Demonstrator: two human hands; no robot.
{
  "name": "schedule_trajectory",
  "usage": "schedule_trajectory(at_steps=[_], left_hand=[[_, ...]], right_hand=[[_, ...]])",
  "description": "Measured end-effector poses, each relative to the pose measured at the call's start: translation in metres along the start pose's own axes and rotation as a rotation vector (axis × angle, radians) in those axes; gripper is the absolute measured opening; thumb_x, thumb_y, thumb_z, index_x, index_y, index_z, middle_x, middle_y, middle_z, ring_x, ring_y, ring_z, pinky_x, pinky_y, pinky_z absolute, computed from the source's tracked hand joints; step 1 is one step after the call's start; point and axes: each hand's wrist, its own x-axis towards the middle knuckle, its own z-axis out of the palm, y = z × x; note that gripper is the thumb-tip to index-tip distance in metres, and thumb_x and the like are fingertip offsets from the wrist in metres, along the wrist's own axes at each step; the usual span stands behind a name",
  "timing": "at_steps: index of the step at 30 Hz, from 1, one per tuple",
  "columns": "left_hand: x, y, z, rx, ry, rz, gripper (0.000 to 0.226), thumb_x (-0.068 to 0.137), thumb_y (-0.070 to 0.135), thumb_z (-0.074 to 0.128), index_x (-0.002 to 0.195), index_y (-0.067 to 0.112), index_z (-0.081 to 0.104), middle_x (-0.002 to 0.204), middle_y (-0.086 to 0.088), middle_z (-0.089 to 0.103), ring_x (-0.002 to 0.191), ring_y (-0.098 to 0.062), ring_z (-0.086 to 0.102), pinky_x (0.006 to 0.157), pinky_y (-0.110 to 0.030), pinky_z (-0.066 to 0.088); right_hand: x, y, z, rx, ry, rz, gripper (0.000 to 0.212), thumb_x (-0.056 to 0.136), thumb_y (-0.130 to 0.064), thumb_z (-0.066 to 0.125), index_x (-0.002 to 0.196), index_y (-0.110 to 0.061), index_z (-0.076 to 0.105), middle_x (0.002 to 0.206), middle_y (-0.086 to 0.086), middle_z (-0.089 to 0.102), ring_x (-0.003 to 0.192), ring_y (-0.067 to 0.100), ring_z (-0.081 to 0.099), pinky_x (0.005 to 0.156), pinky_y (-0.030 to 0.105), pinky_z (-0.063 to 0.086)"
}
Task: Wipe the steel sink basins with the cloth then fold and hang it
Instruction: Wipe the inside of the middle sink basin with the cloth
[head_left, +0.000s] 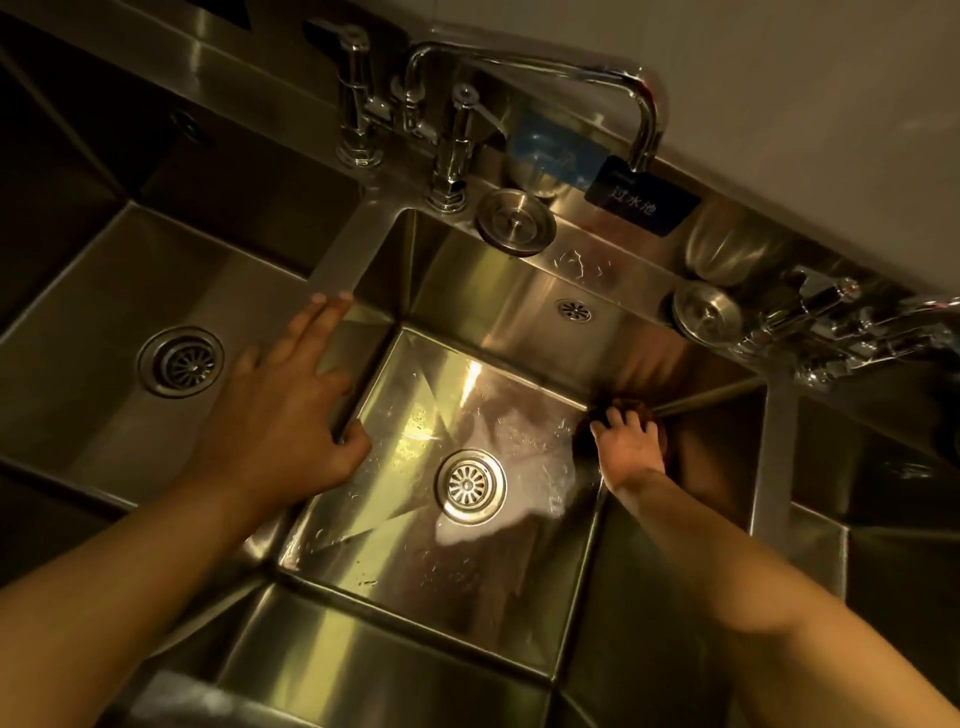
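Observation:
The middle steel basin (415, 561) lies below me, wet, with a round drain (470, 486) in its floor. My right hand (628, 447) reaches deep into its far right corner and grips a small dark reddish cloth (631, 406), pressing it against the right wall. Most of the cloth is hidden under the fingers. My left hand (280, 410) rests flat with straight fingers on the divider rim (337, 260) between the left and middle basins, thumb hanging over the edge.
A left basin (104, 291) with its own drain (181, 362) and a right basin (857, 467) flank the middle one. Chrome taps (452, 140) and a swivel spout (644, 119) stand behind. Two strainer plugs (516, 222) (707, 313) and a dark label (641, 200) sit on the back ledge.

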Motion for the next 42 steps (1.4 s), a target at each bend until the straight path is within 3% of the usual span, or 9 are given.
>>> schedule_trajectory(at_steps=[6, 12, 18, 23, 27, 32, 35, 39, 42], left_hand=[[0.001, 0.0, -0.001, 0.005, -0.004, 0.008, 0.033, 0.07, 0.053, 0.061, 0.084, 0.025, 0.072, 0.175, -0.001, 0.011, 0.161, -0.022, 0.012, 0.102, -0.058, 0.042], [0.002, 0.006, -0.004, 0.047, -0.036, -0.024, 0.034, 0.073, 0.055, 0.056, 0.085, 0.028, 0.073, 0.174, -0.002, 0.012, 0.161, -0.02, 0.01, 0.105, -0.055, 0.04], [-0.001, 0.005, -0.01, -0.008, -0.075, -0.037, 0.027, 0.078, 0.048, 0.072, 0.093, 0.026, 0.074, 0.175, 0.002, 0.009, 0.162, -0.017, 0.004, 0.111, -0.059, 0.034], [0.0, 0.005, -0.006, 0.026, -0.091, -0.056, 0.029, 0.074, 0.052, 0.068, 0.093, 0.031, 0.072, 0.175, 0.005, 0.004, 0.161, -0.014, -0.002, 0.11, -0.063, 0.036], [-0.001, 0.006, -0.005, 0.017, -0.078, -0.046, 0.032, 0.074, 0.054, 0.055, 0.089, 0.031, 0.07, 0.175, 0.007, 0.004, 0.161, -0.013, -0.003, 0.109, -0.065, 0.038], [-0.001, 0.006, -0.005, 0.028, -0.089, -0.046, 0.033, 0.071, 0.051, 0.059, 0.092, 0.029, 0.073, 0.175, 0.008, 0.003, 0.161, -0.012, -0.002, 0.108, -0.063, 0.038], [-0.001, 0.007, -0.007, 0.028, -0.098, -0.058, 0.029, 0.071, 0.05, 0.063, 0.09, 0.031, 0.072, 0.175, 0.009, 0.001, 0.161, -0.011, -0.004, 0.11, -0.064, 0.035], [-0.001, 0.008, -0.009, 0.016, -0.095, -0.061, 0.028, 0.071, 0.049, 0.065, 0.089, 0.029, 0.072, 0.175, 0.008, 0.002, 0.161, -0.013, -0.001, 0.111, -0.064, 0.036], [0.0, 0.006, -0.009, 0.034, -0.103, -0.058, 0.028, 0.073, 0.047, 0.073, 0.093, 0.027, 0.074, 0.175, 0.006, 0.002, 0.162, -0.015, -0.001, 0.111, -0.063, 0.036]], right_hand=[[0.018, -0.042, 0.024, 0.92, 0.07, 0.483, 0.055, 0.099, -0.024, 0.056, 0.151, -0.02, 0.04, 0.161, 0.012, 0.024, 0.144, 0.043, 0.028, 0.116, 0.048, 0.033], [0.04, -0.085, 0.049, 1.034, 0.163, 0.593, 0.06, 0.102, -0.036, 0.047, 0.157, -0.021, 0.031, 0.161, 0.015, 0.025, 0.142, 0.047, 0.025, 0.119, 0.049, 0.023], [0.055, -0.159, 0.019, 0.932, 0.263, 0.354, 0.062, 0.103, -0.041, 0.044, 0.16, -0.025, 0.025, 0.164, 0.011, 0.023, 0.144, 0.044, 0.023, 0.116, 0.05, 0.03], [0.041, -0.232, -0.002, 0.797, 0.321, -0.072, 0.066, 0.099, -0.037, 0.046, 0.16, -0.025, 0.024, 0.16, 0.011, 0.03, 0.135, 0.038, 0.034, 0.108, 0.046, 0.037], [-0.01, -0.286, 0.017, 0.676, 0.215, -0.409, 0.067, 0.1, -0.035, 0.046, 0.161, -0.024, 0.021, 0.164, 0.012, 0.023, 0.145, 0.041, 0.026, 0.114, 0.055, 0.031], [-0.08, -0.273, 0.087, 0.449, 0.213, -0.914, 0.059, 0.103, -0.037, 0.045, 0.159, -0.025, 0.029, 0.162, 0.009, 0.032, 0.137, 0.039, 0.038, 0.109, 0.052, 0.038], [-0.092, -0.224, 0.115, 0.378, 0.239, -0.981, 0.06, 0.1, -0.036, 0.055, 0.156, -0.027, 0.035, 0.16, 0.005, 0.035, 0.136, 0.034, 0.041, 0.108, 0.049, 0.043], [-0.082, -0.164, 0.126, 0.205, 0.193, -0.958, 0.057, 0.105, -0.03, 0.041, 0.16, -0.033, 0.024, 0.166, 0.003, 0.025, 0.147, 0.033, 0.03, 0.116, 0.049, 0.032], [-0.064, -0.126, 0.123, 0.283, 0.325, -0.781, 0.05, 0.102, -0.016, 0.049, 0.152, -0.023, 0.048, 0.156, 0.013, 0.045, 0.141, 0.04, 0.044, 0.11, 0.054, 0.043]])
